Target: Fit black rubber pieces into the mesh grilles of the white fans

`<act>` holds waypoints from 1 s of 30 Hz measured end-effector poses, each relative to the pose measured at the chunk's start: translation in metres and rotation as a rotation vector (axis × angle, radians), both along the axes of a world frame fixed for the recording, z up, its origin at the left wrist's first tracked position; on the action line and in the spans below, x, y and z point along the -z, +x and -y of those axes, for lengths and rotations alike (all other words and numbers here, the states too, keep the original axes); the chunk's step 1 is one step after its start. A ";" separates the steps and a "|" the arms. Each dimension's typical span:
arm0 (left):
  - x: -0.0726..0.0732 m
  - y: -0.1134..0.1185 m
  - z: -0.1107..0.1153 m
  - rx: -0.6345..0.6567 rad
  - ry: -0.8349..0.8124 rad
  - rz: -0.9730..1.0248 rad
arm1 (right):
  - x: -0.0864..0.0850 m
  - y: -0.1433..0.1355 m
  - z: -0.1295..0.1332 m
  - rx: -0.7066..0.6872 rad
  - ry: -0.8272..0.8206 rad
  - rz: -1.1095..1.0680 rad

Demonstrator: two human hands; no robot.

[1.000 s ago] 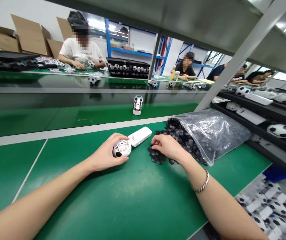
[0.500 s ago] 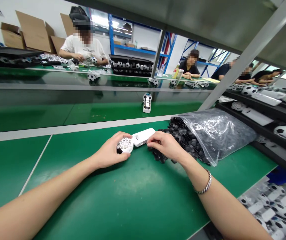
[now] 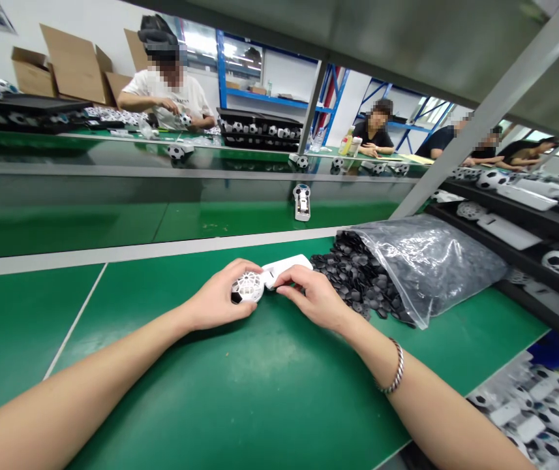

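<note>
My left hand [image 3: 223, 295] is wrapped around the round head of a white handheld fan [image 3: 286, 266]. The head has an open web-like grille and one black patch like a football's. The fan lies on the green bench, its flat handle pointing right. My right hand [image 3: 311, 294] is closed in a pinch beside the handle's near end, close to the head. Whatever sits between its fingertips is too small or hidden to make out. Just right of it, a pile of small black plastic pieces [image 3: 357, 274] spills from a clear plastic bag [image 3: 436, 267].
Behind the bench edge, another football-patterned fan [image 3: 302, 202] lies on the green belt [image 3: 230, 219]. Black trays [image 3: 499, 222] of fan parts are stacked at right, under a slanting metal post [image 3: 484, 108]. More fan parts [image 3: 533, 411] lie at lower right. Several co-workers sit across the line.
My right hand has moved left from the edge of the black pile to the fan's handle near its head. My left hand still grips the head. The fan on the belt appears farther right.
</note>
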State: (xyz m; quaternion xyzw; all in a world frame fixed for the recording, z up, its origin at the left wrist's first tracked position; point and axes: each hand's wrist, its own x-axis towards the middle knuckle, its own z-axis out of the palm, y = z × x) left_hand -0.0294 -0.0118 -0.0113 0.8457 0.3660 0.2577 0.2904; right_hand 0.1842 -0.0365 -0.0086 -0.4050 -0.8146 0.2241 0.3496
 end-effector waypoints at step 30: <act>0.012 0.012 0.003 -0.084 0.019 0.165 | -0.003 -0.030 -0.007 0.047 -0.090 -0.057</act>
